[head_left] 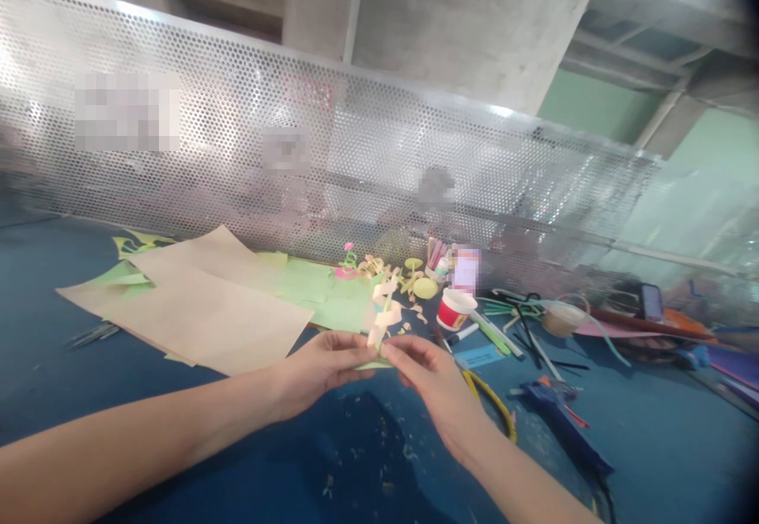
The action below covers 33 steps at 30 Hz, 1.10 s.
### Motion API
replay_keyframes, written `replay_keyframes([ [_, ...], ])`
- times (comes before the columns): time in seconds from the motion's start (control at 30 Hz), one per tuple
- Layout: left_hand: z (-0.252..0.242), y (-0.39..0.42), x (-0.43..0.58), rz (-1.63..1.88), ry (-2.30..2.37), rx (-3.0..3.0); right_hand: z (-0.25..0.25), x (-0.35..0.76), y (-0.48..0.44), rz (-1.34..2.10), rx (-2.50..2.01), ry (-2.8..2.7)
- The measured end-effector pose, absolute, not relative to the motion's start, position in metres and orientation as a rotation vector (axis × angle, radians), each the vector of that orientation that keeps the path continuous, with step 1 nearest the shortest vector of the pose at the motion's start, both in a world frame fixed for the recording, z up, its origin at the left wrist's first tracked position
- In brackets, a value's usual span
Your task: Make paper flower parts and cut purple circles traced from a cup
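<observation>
My left hand [323, 366] and my right hand [430, 382] meet over the blue table [88, 397], fingers pinched on the base of a small paper craft [383, 314]. It is a thin green stem with pale curled paper strips rising from my fingertips. A light green paper piece sits between my fingers at its foot.
Brown paper sheets [202, 311] and green sheets [320, 291] lie at the left. A red-and-white cup [454, 309], pens, paper flowers [415, 279], a tape roll [562, 318], a blue glue gun [554, 413] and a yellow loop [492, 401] crowd the right. A perforated metal screen [356, 160] backs the table.
</observation>
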<state>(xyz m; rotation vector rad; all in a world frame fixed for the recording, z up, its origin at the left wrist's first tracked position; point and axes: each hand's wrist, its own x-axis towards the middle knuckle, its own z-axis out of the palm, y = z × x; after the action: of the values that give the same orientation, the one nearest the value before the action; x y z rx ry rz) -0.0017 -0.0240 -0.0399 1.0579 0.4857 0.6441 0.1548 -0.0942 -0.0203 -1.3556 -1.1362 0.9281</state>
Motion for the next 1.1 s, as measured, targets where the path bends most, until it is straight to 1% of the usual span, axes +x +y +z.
replay_keyframes([
  [0.57, -0.072, -0.017, 0.004, 0.622, 0.472, 1.244, -0.06, 0.157, -0.093, 0.892, -1.385, -1.166],
  [0.97, -0.077, -0.023, 0.001, 0.58, 0.446, 1.272, -0.078, 0.156, -0.101, 0.889, -1.267, -1.217],
  [1.1, -0.083, -0.026, 0.0, 0.613, 0.481, 1.316, -0.082, 0.153, -0.102, 0.904, -1.194, -1.085],
])
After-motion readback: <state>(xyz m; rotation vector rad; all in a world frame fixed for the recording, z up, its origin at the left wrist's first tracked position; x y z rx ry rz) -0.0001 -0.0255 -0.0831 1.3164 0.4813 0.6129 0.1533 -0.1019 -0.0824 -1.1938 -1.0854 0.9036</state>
